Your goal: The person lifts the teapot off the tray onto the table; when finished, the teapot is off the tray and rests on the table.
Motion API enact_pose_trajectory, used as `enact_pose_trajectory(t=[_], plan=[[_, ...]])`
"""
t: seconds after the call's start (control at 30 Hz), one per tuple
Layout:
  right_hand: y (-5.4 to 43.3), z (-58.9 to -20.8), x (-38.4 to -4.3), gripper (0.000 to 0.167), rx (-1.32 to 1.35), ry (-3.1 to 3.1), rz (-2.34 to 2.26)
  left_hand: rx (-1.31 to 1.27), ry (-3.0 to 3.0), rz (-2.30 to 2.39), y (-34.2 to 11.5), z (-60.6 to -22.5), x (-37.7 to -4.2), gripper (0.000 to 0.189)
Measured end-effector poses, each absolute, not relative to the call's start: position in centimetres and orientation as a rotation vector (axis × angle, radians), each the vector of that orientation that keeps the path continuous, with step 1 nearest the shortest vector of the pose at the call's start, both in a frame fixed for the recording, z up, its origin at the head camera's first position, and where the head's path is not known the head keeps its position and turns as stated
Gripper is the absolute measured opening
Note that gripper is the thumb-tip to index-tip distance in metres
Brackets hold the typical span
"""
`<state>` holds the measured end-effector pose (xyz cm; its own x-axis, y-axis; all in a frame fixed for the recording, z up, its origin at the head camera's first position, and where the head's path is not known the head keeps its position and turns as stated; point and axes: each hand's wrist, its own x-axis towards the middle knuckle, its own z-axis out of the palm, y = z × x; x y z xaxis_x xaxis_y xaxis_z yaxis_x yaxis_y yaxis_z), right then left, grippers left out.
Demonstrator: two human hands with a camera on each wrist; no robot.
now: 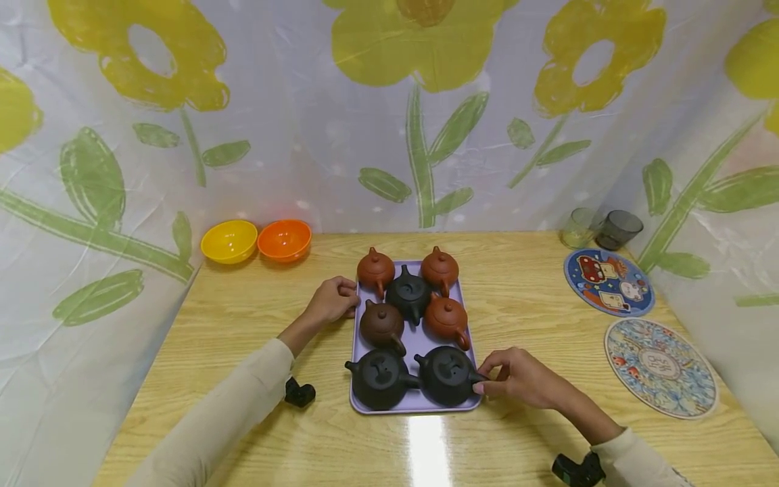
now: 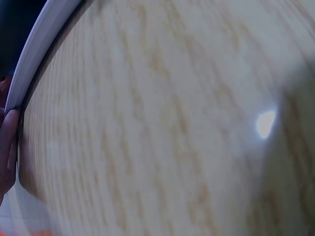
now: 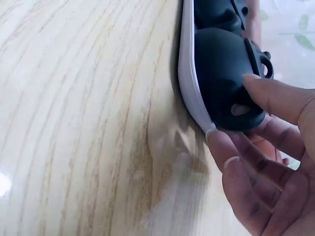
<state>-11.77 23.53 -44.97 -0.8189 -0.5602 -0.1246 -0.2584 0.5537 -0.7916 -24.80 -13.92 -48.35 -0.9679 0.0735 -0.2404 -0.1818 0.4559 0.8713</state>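
A left hand point(image 1: 335, 301) and a right hand point(image 1: 520, 379) at a lilac, round-cornered tray point(image 1: 416, 338) bearing seven rounded teapots point(image 1: 447, 318).
At the tray's near right corner, the right hand's thumb and fingers pinch the handle of a matte black, squat teapot point(image 1: 449, 376); the left hand's bent fingers touch the tray's left rim, though whether they grip it cannot be told.

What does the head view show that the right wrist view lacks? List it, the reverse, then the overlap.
Only head: yellow bowl, orange bowl, pale glass, dark glass, blue mat, floral mat.
Only right wrist: the opening through the handle of the black teapot at the right hand.
Both: that teapot and hand, the lavender tray, the table, the flowered cloth.
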Motion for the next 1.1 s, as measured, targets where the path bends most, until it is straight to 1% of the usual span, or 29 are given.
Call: enact_pose_trajectory(t=[0.27, 0.6, 0.93, 1.1], plan=[[23.46, -44.91, -11.33, 0.012, -0.636, 2.388, -1.197, -0.11, 2.444, 1.522, -13.72, -48.25, -24.82, 0.035], [23.39, -44.92, -11.28, 0.016, -0.5, 2.422, -1.275, -0.076, 2.521, 1.448, -13.59, -48.37, -24.78, 0.036], [23.44, -44.67, -11.43, 0.021, -0.356, 2.332, -1.365, -0.075, 2.504, 1.48, -13.73, -48.67, -24.8, 0.035], [23.82, -44.17, -11.59, 0.022, -0.327, 2.281, -1.377, -0.083, 2.484, 1.501, -13.68, -48.6, -24.76, 0.035]])
